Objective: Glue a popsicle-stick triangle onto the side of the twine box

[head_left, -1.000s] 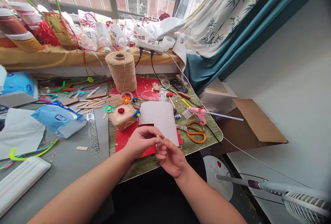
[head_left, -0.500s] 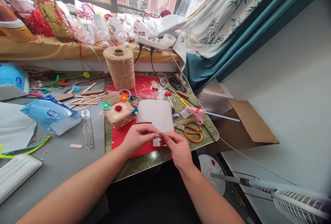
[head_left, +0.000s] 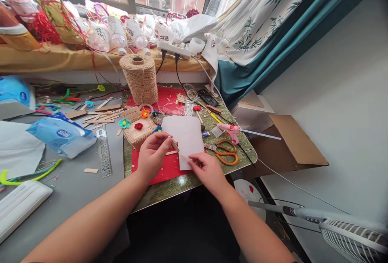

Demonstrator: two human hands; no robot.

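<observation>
My left hand [head_left: 153, 153] pinches a short wooden stick [head_left: 175, 146] over the red mat [head_left: 157, 166], just in front of a small twine-wrapped box [head_left: 140, 132] decorated with little yarn flowers. My right hand [head_left: 206, 170] hovers at the near edge of a white sheet [head_left: 185, 135], fingers curled, thumb and forefinger close together; I cannot make out anything in them. A second thin stick [head_left: 171, 153] lies on the mat between the hands.
Orange scissors [head_left: 226, 152] and a pink glue gun [head_left: 229, 130] lie right of the sheet. A big jute twine spool [head_left: 139, 79] stands behind. Wet-wipe pack [head_left: 62, 134], ruler [head_left: 104, 151], stick scraps and pipe cleaners litter the left. A cardboard box [head_left: 291, 141] and a fan [head_left: 345, 230] sit right.
The hands, joined on a small stick before, have separated. The left hand lifted toward the twine box with the stick; the right hand dropped to the sheet's edge.
</observation>
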